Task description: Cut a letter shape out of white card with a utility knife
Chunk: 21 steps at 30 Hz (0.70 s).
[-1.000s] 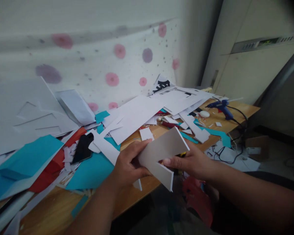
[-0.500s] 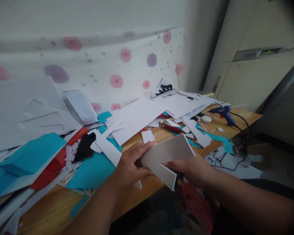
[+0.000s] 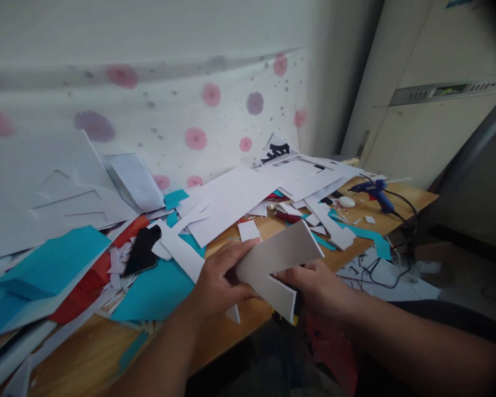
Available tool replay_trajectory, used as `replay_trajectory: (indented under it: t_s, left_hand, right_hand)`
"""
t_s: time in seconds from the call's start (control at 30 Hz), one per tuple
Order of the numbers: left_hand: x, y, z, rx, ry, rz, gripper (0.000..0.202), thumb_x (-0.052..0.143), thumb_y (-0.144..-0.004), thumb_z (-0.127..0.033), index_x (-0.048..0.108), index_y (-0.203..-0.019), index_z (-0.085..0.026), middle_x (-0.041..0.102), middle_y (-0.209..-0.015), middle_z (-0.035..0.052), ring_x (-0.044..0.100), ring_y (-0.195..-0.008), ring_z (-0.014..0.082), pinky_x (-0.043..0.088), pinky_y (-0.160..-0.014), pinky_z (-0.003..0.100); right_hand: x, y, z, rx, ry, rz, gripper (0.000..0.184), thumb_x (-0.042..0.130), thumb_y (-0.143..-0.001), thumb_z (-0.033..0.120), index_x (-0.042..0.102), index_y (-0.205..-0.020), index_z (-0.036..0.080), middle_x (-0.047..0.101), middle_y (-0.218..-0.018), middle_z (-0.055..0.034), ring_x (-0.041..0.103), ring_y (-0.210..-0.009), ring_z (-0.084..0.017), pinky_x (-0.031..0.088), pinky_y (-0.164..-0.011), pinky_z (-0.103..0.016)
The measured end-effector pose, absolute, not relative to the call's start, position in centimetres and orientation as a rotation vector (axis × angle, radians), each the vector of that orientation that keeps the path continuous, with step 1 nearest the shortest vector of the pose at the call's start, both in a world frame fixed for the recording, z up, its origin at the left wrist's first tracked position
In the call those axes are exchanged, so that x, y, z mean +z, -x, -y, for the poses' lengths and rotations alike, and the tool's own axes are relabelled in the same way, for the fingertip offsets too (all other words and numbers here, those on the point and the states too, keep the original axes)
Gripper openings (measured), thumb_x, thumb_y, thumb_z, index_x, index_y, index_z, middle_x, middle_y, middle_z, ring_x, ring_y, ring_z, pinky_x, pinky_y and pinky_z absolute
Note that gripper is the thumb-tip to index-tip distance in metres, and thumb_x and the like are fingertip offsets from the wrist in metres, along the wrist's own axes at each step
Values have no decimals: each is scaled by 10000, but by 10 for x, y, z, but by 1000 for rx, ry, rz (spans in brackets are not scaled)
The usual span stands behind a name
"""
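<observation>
My left hand (image 3: 223, 275) grips a white foam board piece (image 3: 273, 256) by its left end, thumb and fingers on either side. The piece is tilted above the table's front edge and has a V-shaped notch opening to the right. At that notch is my right hand (image 3: 318, 284), its fingers curled. A yellow and black tool (image 3: 290, 318) shows partly below the board by the right hand; most of it is hidden, but it appears held there. A small white offcut (image 3: 233, 313) pokes out under my left hand.
On the wooden table (image 3: 227, 342) lie white boards (image 3: 235, 198), blue paper (image 3: 157, 292), red paper (image 3: 86, 292) and a black phone (image 3: 143, 251). A blue glue gun (image 3: 376, 193) with its cord stands at the right. White pieces (image 3: 367, 264) lie lower right.
My right hand has shifted down and its fingers have drawn back out of the notch. The yellow and black tool has moved left beneath the board. My left hand keeps its grip.
</observation>
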<state>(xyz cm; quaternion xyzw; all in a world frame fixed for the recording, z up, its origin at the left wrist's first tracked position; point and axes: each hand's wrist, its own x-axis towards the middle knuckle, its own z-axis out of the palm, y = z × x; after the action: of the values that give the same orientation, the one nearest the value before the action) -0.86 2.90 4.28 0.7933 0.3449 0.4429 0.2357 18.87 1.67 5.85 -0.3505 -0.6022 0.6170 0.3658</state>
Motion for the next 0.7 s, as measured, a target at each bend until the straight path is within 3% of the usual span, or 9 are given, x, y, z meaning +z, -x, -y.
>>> replay_trajectory:
  t_s: [0.1,0.17,0.27,0.33,0.43,0.57,0.7]
  left_hand:
    - [41,10,-32,1284,-1954,-982,724,843,-578,-375,580,-1248,-296,623,-1182,80,586,-1045,276,460,-917,374]
    - [38,8,-35,1392,-1722,-1008,776,852,-551,-395,564,-1259,-261,599,-1233,89,557,-1115,297,452,-944,381]
    - [36,4,-43,1543,-1417,-1134,796,810,-621,-341,461,-1331,-250,590,-1228,79,569,-1107,263,471,-925,364]
    - [37,2,-47,1577,-1316,-1242,780,756,-680,-293,396,-1371,-248,613,-1154,74,614,-1009,230,499,-862,348]
    - [40,2,-50,1597,-1273,-1334,761,727,-684,-257,402,-1372,-231,633,-1040,68,637,-887,208,516,-765,319]
    - [41,5,-52,1651,-1241,-1397,772,743,-646,-233,428,-1351,-221,637,-972,56,636,-819,190,506,-690,277]
    - [39,8,-53,1706,-1204,-1398,736,746,-651,-259,428,-1314,-217,657,-928,34,629,-729,164,497,-630,251]
  right_hand:
    - [55,-194,-32,1707,829,1286,183,552,-668,339,474,-603,186,467,-528,18,454,-490,-110,398,-511,-254]
    - [51,-202,-54,1567,911,1303,218,551,-683,340,432,-573,193,426,-504,35,413,-469,-98,371,-508,-250]
    - [43,-215,-92,1188,1273,1551,139,529,-733,294,472,-658,191,447,-516,33,418,-475,-111,326,-502,-248]
    - [37,-220,-113,842,1495,1830,87,536,-723,226,531,-799,184,532,-597,4,486,-546,-143,318,-537,-255]
    - [23,-215,-127,426,1590,2203,222,557,-747,249,555,-958,180,641,-860,-81,586,-762,-211,348,-627,-278]
    - [-2,-197,-131,312,1511,2412,281,489,-832,354,581,-991,142,616,-1027,-154,600,-908,-275,408,-718,-333]
    - [-9,-187,-137,258,1299,2288,311,542,-805,265,603,-1082,137,577,-1129,-163,512,-1090,-303,389,-904,-404]
